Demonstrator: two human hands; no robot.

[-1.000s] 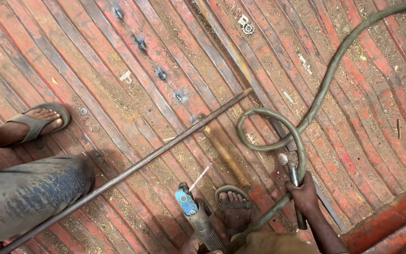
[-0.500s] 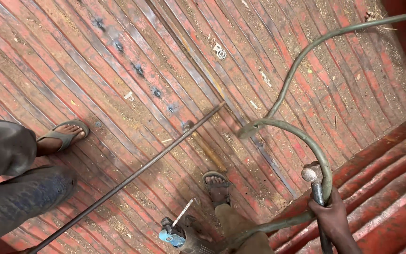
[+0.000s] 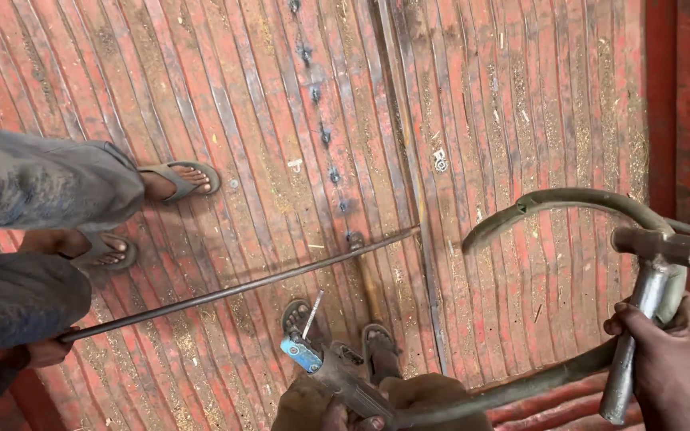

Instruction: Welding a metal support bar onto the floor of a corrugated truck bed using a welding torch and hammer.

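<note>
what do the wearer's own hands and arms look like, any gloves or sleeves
The right hand is bare: no glove, ring or watch shows, and no sleeve reaches the wrist. The left hand sits at the bottom edge, largely cut off; what shows is bare too, with no glove. Neither forearm is in view enough to tell about sleeves higher up.

Counts: 1 hammer (image 3: 655,297), 1 electrode holder (image 3: 337,377) w/ 1 welding rod (image 3: 311,314) clamped in it, 1 thick cable (image 3: 569,203) looping, 1 long steel bar (image 3: 241,287) across the ribbed metal floor (image 3: 537,120). Feet in flip-flops: 4 total, 2 the wearer's (image 3: 381,347), 2 a co-worker's (image 3: 181,179). Hands seen: 3, i.e. right hand (image 3: 668,359), left hand (image 3: 337,411), plus 1 co-worker hand (image 3: 45,351).
</note>
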